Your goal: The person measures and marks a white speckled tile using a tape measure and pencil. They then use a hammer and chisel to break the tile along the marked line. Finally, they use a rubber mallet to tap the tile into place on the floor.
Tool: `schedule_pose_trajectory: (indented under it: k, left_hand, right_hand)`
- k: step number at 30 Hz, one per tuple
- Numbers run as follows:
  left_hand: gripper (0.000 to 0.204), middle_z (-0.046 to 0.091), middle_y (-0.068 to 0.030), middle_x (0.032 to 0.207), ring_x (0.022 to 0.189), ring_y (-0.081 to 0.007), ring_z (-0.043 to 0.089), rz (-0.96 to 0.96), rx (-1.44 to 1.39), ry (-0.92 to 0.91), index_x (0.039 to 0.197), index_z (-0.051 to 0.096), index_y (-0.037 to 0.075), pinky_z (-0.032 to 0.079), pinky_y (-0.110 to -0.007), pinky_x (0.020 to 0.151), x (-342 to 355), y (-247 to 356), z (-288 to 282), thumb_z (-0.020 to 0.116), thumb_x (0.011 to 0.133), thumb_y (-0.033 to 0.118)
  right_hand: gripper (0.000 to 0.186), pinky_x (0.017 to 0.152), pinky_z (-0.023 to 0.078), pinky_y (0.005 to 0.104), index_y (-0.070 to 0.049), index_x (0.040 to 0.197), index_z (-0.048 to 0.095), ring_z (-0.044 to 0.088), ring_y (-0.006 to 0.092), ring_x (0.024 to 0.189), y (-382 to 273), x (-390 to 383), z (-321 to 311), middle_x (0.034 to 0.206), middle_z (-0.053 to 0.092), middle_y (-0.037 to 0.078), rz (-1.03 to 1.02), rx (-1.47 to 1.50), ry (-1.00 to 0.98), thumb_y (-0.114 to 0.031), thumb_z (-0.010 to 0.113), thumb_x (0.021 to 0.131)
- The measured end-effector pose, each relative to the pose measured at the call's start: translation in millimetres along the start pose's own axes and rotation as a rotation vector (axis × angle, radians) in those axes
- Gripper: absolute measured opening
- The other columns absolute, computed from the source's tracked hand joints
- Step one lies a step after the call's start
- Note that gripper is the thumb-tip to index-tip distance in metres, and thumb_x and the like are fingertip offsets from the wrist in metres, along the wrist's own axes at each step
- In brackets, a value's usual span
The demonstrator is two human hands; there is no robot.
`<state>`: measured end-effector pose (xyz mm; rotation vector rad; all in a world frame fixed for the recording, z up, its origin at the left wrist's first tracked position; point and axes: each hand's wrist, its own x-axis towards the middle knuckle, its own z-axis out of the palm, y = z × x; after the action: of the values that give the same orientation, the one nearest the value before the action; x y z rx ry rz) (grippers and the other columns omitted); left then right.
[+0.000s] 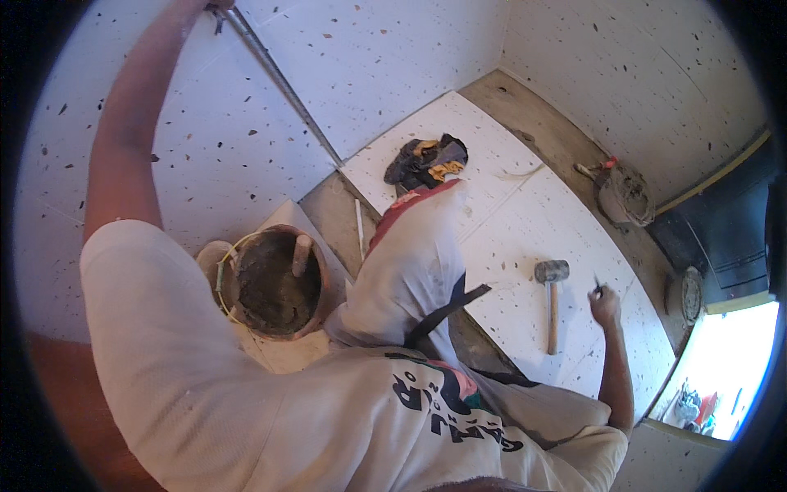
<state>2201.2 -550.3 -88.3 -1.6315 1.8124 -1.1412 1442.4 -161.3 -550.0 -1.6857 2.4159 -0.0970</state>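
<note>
At the top left my left arm is raised along the speckled white wall, and my left hand (215, 4) is closed at the upper end of a long thin grey metal bar (279, 78). The frame's edge cuts off part of that hand. Slanting along the wall, the bar's lower end meets the floor near a tile corner. My right hand (605, 307) is low over the white floor tiles (525, 221), its fingers closed on a small dark pointed thing, too small to name. Just left of it lies a mallet (552, 279) with a grey head and wooden handle.
A bucket of wet mortar (275, 307) with a wooden handle (302, 254) sticking out stands by my left side. A dark crumpled cloth (414, 164) lies near my knee. Two more mortar-caked buckets, one far (623, 197), one nearer (689, 297), line the right edge.
</note>
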Motion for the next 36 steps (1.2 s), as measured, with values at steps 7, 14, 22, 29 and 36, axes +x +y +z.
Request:
schedule_pose_trajectory:
  k: [7,14,22,29,36]
  left_hand:
    - [0.012,0.069,-0.0154,0.076,0.074,-0.0315,0.067,-0.02,-0.014,0.012,0.07,0.072,0.007,0.054,-0.042,0.065,10.3,-6.5,11.1,0.069,0.067,0.018]
    - [0.009,0.069,-0.0143,0.076,0.075,-0.0312,0.068,-0.009,-0.025,0.055,0.069,0.071,0.007,0.055,-0.042,0.065,16.4,1.7,1.6,0.067,0.066,0.014]
    - [0.008,0.07,-0.0144,0.076,0.075,-0.0306,0.068,-0.041,-0.004,0.096,0.07,0.071,0.007,0.055,-0.041,0.065,21.1,0.0,9.9,0.067,0.068,0.014]
    - [0.009,0.07,-0.0147,0.077,0.075,-0.0298,0.069,-0.069,0.01,0.169,0.071,0.072,0.008,0.056,-0.041,0.065,21.6,3.6,18.3,0.067,0.07,0.015]
    - [0.01,0.071,-0.0128,0.081,0.077,-0.0282,0.07,-0.103,0.029,0.204,0.074,0.072,0.009,0.056,-0.041,0.065,22.8,4.1,20.6,0.064,0.073,0.015]
  right_hand:
    - [0.028,0.084,0.051,0.047,-0.006,0.098,0.065,0.065,0.0377,0.093,-18.8,-46.9,25.9,0.097,0.068,0.02,0.002,-0.058,-0.309,-0.028,0.068,0.08]
    - [0.027,0.085,0.049,0.0469,-0.005,0.097,0.064,0.063,0.0362,0.095,-5.3,-42.1,12.4,0.098,0.068,0.019,0.084,-0.066,-0.209,-0.026,0.067,0.08]
    - [0.025,0.082,0.051,0.0456,-0.003,0.092,0.067,0.065,0.037,0.092,-9.6,-49.9,13.1,0.095,0.069,0.02,0.077,-0.007,-0.199,-0.024,0.069,0.078]
    - [0.026,0.083,0.051,0.0457,-0.003,0.092,0.067,0.065,0.037,0.091,-4.7,-47.2,15.8,0.094,0.069,0.02,0.073,-0.006,-0.209,-0.024,0.068,0.077]
    - [0.027,0.086,0.051,0.045,-0.005,0.096,0.066,0.065,0.0355,0.094,-11.1,-47.3,12.3,0.098,0.069,0.019,0.088,-0.037,-0.277,-0.026,0.068,0.08]
